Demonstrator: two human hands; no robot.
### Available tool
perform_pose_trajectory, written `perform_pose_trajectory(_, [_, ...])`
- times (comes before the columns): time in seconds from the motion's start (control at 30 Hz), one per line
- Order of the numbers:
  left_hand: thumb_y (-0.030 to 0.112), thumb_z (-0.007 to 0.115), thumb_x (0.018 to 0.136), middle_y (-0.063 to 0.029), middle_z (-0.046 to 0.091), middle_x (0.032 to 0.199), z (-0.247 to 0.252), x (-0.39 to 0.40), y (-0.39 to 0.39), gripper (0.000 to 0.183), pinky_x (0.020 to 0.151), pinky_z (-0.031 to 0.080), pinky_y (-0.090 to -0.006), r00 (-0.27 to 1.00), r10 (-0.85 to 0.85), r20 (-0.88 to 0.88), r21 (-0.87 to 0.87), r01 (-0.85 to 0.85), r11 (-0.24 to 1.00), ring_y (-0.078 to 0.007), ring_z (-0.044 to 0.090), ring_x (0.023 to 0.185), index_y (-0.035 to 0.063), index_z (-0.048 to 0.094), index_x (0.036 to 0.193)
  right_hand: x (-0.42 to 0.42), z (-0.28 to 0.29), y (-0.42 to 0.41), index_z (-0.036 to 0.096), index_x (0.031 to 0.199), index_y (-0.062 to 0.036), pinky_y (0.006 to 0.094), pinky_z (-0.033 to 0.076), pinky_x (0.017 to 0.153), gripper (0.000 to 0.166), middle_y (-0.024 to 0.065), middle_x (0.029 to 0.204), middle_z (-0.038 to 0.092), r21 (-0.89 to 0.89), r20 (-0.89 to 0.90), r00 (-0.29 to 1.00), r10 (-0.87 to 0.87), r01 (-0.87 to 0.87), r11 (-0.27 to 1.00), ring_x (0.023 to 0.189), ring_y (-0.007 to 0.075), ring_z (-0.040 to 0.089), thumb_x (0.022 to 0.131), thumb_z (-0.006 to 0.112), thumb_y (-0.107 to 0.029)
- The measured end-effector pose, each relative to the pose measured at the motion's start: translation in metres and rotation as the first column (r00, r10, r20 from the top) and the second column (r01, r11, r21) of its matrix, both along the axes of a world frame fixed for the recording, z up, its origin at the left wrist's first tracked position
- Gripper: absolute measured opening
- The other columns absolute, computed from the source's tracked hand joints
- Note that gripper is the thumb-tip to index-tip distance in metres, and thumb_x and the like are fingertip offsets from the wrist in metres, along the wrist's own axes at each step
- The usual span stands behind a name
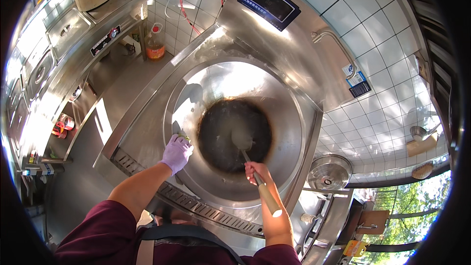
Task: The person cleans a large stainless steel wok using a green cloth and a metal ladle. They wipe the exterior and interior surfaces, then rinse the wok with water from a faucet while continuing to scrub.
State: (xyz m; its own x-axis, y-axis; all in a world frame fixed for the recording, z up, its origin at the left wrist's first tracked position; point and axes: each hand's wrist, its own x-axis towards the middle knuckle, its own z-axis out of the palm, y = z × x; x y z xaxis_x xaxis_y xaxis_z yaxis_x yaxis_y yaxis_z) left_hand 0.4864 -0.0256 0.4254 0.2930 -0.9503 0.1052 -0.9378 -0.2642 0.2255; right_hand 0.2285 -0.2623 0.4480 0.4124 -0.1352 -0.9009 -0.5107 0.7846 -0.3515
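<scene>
Before me a large steel wok (283, 132) is set into a steel stove, with dark liquid (217, 143) pooled in its bottom. My right hand (256, 173) grips the shaft of a long-handled wok ladle or spatula (271, 200). Its pale handle end runs back over my forearm, while its head is a pale blur in the dark pool, so the exact kind is unclear. On my left hand (177, 154) is a thin purple glove. That hand is over the wok's left wall, its fingers closed around a small yellow-green thing (187, 138), mostly hidden.
A faucet (335, 38) and a control panel (268, 3) are on the steel backsplash. A slotted drain (209, 209) runs along the stove's front edge. To the left are an oil jug (155, 42) and a lidded steel counter (70, 29); a steel lid (329, 173) stands at right.
</scene>
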Motion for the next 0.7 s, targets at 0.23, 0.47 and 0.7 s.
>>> perform_pose_trajectory(0.23, [0.018, 0.05, 0.079, -0.0029, 0.061, 0.084, 0.001, -0.001, 0.001, 0.012, 0.092, 0.034, -0.038, 0.999, 0.008, -0.038, -0.001, -0.008, 1.0, -0.0192, 0.055, 0.089, 0.0146, 0.061, 0.082, 0.096, 0.122, -0.075, 0.047, 0.061, -0.0077, 0.0269, 0.037, 0.036, 0.026, 0.0026, 0.048, 0.043, -0.693, 0.061, 0.985, 0.162, -0.076, 0.717, 0.037, 0.0133, 0.044, 0.085, 0.051, -0.018])
perform_pose_trajectory(0.47, [0.016, 0.05, 0.078, -0.003, 0.061, 0.082, 0.001, 0.001, 0.002, 0.012, 0.091, 0.035, -0.0372, 0.999, 0.017, -0.027, -0.043, -0.018, 0.999, -0.0194, 0.056, 0.089, 0.0135, 0.061, 0.082, 0.061, 0.107, -0.071, 0.049, 0.063, -0.0046, 0.0285, 0.038, 0.034, 0.034, 0.0064, 0.048, 0.049, -0.677, 0.024, 0.961, 0.277, -0.188, 0.711, 0.038, 0.017, 0.051, 0.09, 0.05, -0.026])
perform_pose_trajectory(0.7, [0.02, 0.053, 0.076, -0.0017, 0.059, 0.075, -0.009, -0.001, -0.001, 0.009, 0.087, 0.037, -0.0372, 0.999, 0.031, 0.036, -0.092, -0.027, 0.995, -0.0196, 0.056, 0.083, 0.0157, 0.06, 0.073, -0.012, 0.02, 0.02, 0.051, 0.062, -0.0046, 0.0272, 0.04, 0.037, 0.029, 0.0041, 0.051, 0.049, -0.386, -0.125, 0.99, 0.063, -0.107, 0.916, 0.04, 0.0143, 0.048, 0.087, 0.053, -0.02])
